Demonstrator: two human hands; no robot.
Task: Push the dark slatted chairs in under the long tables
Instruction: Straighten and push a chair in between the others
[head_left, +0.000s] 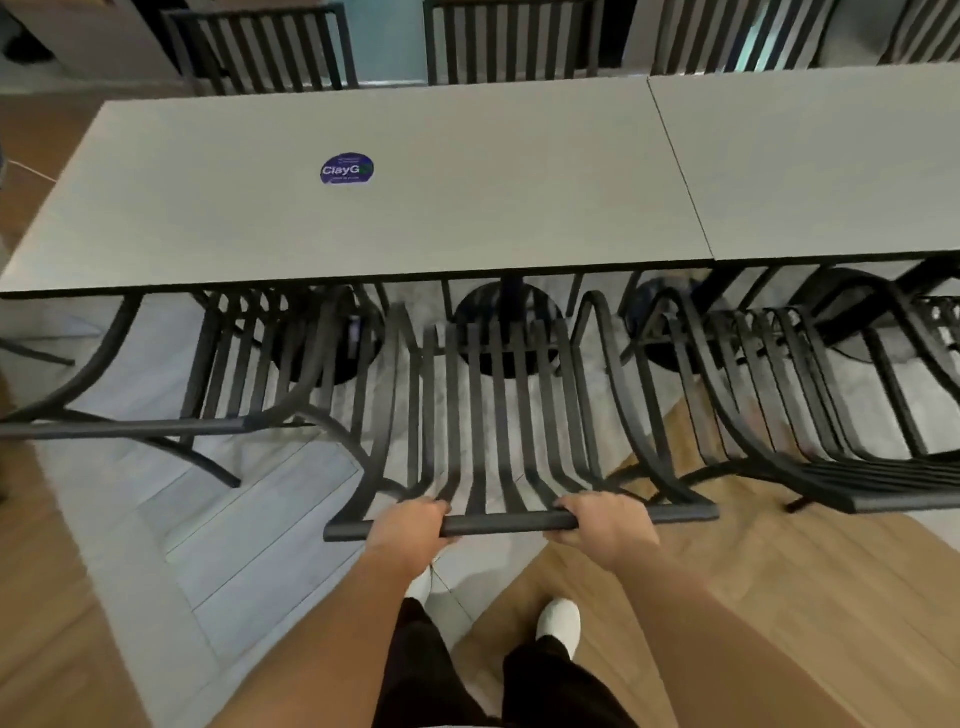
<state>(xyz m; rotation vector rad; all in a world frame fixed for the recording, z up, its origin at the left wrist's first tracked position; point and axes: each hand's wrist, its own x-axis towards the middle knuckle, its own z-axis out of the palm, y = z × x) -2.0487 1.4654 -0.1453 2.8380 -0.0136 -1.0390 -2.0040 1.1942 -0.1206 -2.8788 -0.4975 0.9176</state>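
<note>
- both my left hand and right hand grip the top rail of the middle chair
- its seat front sits under the long table

3 dark slatted chairs on near side: middle chair upright, seat front under long table edge; left chair and right chair flank it.

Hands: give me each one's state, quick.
Left hand: gripping the chair's top rail.
Right hand: gripping the same rail.
</note>
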